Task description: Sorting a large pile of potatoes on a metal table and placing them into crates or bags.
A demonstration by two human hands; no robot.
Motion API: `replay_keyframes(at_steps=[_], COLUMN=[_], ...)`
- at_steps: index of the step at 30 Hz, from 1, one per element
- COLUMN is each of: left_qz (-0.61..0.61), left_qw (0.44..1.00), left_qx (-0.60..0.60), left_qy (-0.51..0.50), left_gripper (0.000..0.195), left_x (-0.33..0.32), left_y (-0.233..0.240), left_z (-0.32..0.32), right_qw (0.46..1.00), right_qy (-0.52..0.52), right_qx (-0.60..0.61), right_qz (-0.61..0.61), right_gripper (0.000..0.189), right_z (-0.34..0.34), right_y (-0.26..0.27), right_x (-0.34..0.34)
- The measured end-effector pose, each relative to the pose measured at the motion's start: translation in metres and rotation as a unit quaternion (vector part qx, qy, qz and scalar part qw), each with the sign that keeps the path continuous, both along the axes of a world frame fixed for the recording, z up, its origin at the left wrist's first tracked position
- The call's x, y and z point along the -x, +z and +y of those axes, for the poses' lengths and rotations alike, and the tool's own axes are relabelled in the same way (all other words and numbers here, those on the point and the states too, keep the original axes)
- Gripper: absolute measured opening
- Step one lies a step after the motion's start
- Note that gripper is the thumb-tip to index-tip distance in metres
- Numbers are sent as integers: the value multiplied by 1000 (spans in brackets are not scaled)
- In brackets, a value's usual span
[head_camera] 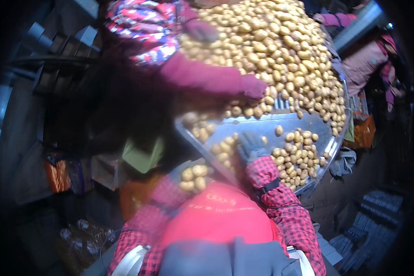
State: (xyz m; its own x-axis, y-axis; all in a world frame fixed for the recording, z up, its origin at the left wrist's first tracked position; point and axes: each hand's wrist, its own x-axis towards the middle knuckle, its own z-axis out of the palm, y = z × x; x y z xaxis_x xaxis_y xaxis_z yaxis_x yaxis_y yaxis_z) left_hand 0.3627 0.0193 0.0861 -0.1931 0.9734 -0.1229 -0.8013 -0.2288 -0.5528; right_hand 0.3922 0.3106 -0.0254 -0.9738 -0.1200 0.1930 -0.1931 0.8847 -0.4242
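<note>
My left hand [189,172], in a grey glove, cradles several small potatoes [194,177] beside the left rim of the metal sorting table [241,126]. On the table's near section lies my right hand [251,145], gloved too, at the right side of a small group of potatoes [224,150]; its fingertips are blurred, and whether it grips anything is unclear. To its right rests a larger cluster of potatoes [296,158], with a single potato [278,130] above it. A big heap of potatoes [279,45] covers the far section.
A co-worker's arm in a dark pink sleeve [207,76] reaches across the heap from the left. Another person [365,65] is at the far right. A green container [143,155] and an orange sack [134,196] stand below the table's left side. Crates [369,220] are stacked at lower right.
</note>
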Motion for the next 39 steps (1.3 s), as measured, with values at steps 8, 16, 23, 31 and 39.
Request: replay_keyframes(at_steps=[8, 16, 23, 31, 39], left_qz=[214, 76, 48, 12, 60], left_qw=[927, 970, 956, 885, 852], left_qx=[302, 172, 221, 322, 422], left_qy=[51, 154, 186, 338, 304], left_gripper=[47, 49, 38, 34, 42], left_x=[-19, -38, -62, -127, -49], left_y=[-39, -72, -91, -88, -104], left_z=[-70, -154, -203, -336, -328], right_qw=[977, 969, 986, 985, 991], right_qy=[130, -64, 17, -8, -12], right_qx=[-116, -83, -66, -76, -101], right_qz=[-120, -222, -153, -155, -86], right_gripper=[41, 43, 87, 86, 84], right_z=[-52, -61, -139, -136, -122], right_y=[16, 24, -20, -38, -52], right_x=[17, 9, 19, 12, 7])
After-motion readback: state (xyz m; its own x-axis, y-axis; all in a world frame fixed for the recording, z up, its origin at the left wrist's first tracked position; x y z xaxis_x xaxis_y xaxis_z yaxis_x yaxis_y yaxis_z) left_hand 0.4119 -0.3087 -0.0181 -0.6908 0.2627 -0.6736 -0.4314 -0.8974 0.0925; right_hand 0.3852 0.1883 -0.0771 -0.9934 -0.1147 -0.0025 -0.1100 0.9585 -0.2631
